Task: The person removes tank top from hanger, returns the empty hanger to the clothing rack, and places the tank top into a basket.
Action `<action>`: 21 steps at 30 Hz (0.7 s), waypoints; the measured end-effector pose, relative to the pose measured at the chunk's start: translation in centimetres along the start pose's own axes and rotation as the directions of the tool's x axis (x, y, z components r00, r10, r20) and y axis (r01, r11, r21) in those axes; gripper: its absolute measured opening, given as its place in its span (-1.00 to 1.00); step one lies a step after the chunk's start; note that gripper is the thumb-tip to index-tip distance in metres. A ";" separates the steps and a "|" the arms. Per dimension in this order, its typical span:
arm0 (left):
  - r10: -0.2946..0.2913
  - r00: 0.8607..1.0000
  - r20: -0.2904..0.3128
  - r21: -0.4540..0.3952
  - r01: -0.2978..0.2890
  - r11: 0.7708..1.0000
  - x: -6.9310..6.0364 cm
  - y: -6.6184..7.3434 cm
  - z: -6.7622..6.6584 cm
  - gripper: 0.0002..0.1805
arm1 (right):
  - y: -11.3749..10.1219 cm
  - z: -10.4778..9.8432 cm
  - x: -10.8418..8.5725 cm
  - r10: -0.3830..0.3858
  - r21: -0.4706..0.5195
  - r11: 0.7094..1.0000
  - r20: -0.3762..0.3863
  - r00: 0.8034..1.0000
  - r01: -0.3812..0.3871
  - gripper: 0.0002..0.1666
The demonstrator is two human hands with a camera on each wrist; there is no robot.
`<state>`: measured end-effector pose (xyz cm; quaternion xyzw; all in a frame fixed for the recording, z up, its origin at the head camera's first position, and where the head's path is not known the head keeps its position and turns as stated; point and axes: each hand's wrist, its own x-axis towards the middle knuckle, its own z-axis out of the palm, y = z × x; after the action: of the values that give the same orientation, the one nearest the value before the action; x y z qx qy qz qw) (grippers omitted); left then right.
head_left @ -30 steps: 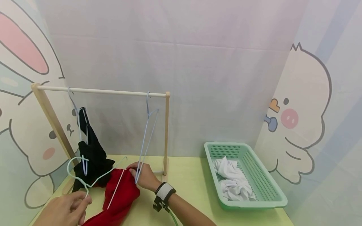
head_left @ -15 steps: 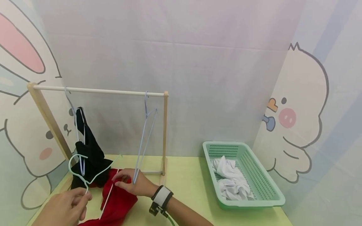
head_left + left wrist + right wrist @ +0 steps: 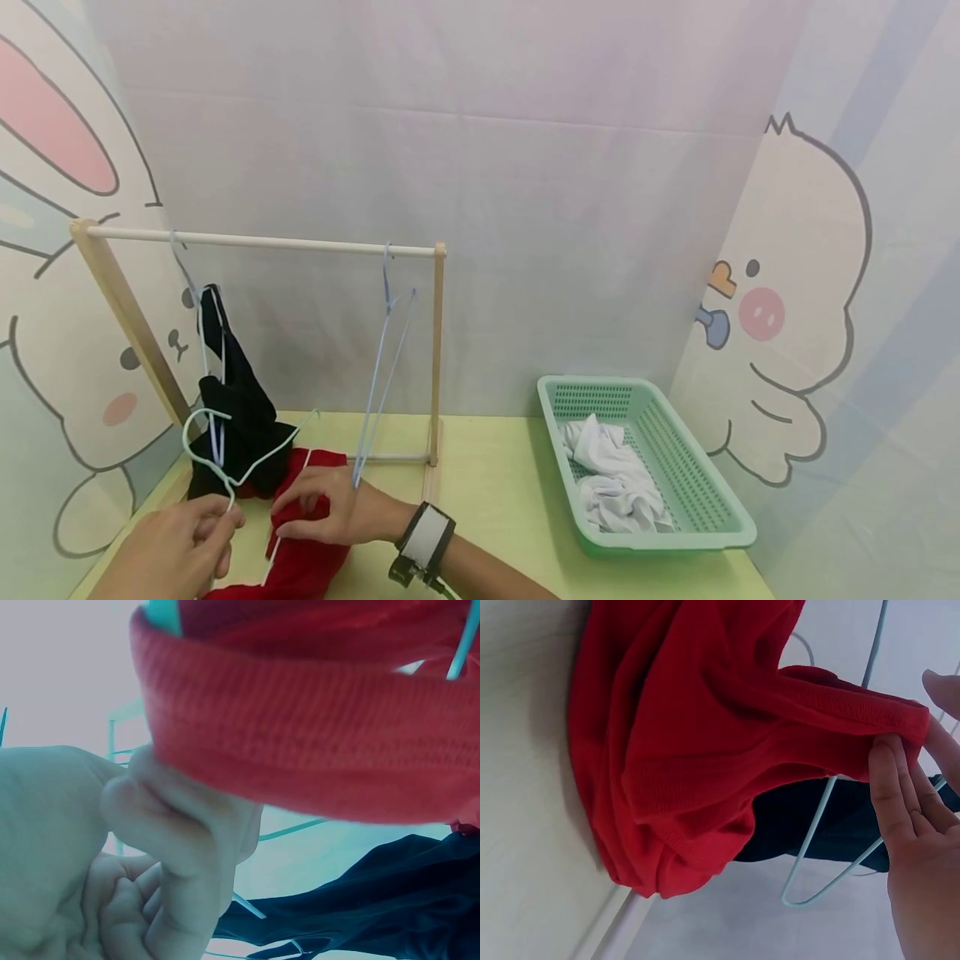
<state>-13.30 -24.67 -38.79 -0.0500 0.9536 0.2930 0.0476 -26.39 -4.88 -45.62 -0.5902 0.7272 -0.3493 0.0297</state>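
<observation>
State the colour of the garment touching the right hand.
The garment is red, showing best in the right wrist view.

Green basket (image 3: 667,541) holding white cloth (image 3: 617,477), yellow tabletop (image 3: 495,475), pale backdrop (image 3: 487,192), cartoon rabbit (image 3: 82,392)

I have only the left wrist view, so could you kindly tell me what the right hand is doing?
Observer: The right hand touches the red cloth.
Operator: Thank you; is there a free hanger on the rack, please?
Observer: Yes, a bare blue hanger hangs near the right end of the rod.
Operator: And is there any other cloth about?
Observer: Yes, white cloth lies in the green basket, off to the right.
</observation>
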 end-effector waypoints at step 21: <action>-0.010 1.000 -0.008 -0.012 0.010 1.000 1.1 -0.1 0.5 -0.80 | -1.9 1.6 -0.8 0.006 0.044 0.999 0.245 0.969 -0.017 -0.58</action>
<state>-14.35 -24.59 -39.39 -0.0561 0.9518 0.2981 0.0448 -23.86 -5.07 -46.03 -0.6236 0.7133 -0.2900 0.1348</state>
